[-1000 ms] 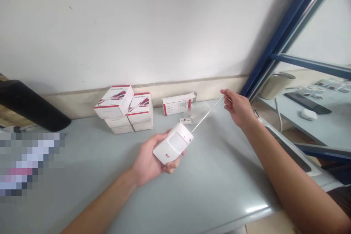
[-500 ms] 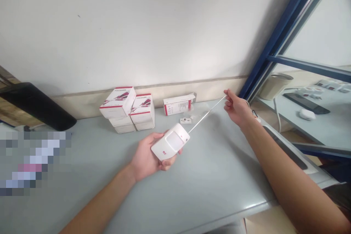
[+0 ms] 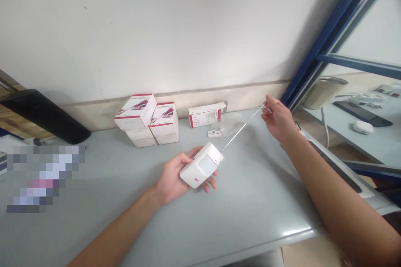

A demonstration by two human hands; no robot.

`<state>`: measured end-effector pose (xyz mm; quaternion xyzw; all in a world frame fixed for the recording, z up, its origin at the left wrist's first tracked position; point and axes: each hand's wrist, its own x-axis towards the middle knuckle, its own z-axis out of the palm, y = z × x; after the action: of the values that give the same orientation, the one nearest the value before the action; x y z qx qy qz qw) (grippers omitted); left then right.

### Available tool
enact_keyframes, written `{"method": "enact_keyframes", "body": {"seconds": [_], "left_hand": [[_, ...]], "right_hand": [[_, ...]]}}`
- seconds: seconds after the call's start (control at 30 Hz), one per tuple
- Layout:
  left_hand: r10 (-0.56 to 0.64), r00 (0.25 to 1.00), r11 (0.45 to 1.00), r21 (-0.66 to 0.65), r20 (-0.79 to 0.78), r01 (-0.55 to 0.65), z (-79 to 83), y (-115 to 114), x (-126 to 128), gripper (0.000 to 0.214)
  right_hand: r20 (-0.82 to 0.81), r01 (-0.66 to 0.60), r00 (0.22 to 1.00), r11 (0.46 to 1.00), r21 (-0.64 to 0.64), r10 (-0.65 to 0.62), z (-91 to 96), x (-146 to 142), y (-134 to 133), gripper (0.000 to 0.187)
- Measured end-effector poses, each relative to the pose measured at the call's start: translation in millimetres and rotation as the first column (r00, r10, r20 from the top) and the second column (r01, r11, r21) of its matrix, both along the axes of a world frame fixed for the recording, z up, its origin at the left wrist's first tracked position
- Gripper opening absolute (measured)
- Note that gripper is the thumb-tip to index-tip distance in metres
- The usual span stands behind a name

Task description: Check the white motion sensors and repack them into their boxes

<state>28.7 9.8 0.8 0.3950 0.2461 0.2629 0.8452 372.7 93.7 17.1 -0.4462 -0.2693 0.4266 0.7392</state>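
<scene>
My left hand [image 3: 175, 177] holds a white plastic motion sensor [image 3: 202, 165] over the grey tabletop, its fingers curled beneath the casing. A square, pale lens sits on the sensor's front. From its upper end runs a thin, straight wire [image 3: 242, 127], which stretches up and to the right. My right hand [image 3: 277, 119] pinches the far end of this wire between its fingertips, near the back of the table.
The grey table [image 3: 250, 204] holds stacked white-and-red boxes [image 3: 145, 121], an open carton [image 3: 205, 114] and a small white part [image 3: 214, 133] against the wall. A black object [image 3: 40, 114] lies far left. A blue window frame [image 3: 332, 37] stands right, with another table [image 3: 354, 142] beyond.
The sensor has turned slightly in my left hand, and both hands sit a little further right in view. My right hand still pinches the wire.
</scene>
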Motion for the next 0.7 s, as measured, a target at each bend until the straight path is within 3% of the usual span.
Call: {"method": "enact_keyframes", "body": {"seconds": [0.2, 0.47, 0.7], "left_hand": [[0.081, 0.991, 0.995, 0.07, -0.107, -0.073, 1.8, -8, 4, 0.043], [0.179, 0.983, 0.984, 0.006, -0.043, -0.179, 1.6, -8, 4, 0.04], [0.205, 0.979, 0.979, -0.021, -0.001, -0.205, 3.8, -9, 3, 0.044]], "right_hand": [[0.231, 0.16, 0.958, 0.985, 0.067, -0.172, -2.1, -21, -3, 0.039], [0.505, -0.051, 0.862, 0.999, 0.014, 0.037, -9.9, -81, -33, 0.036], [0.558, -0.001, 0.83, 1.0, 0.02, -0.01, -7.7, -92, -44, 0.035]]}}
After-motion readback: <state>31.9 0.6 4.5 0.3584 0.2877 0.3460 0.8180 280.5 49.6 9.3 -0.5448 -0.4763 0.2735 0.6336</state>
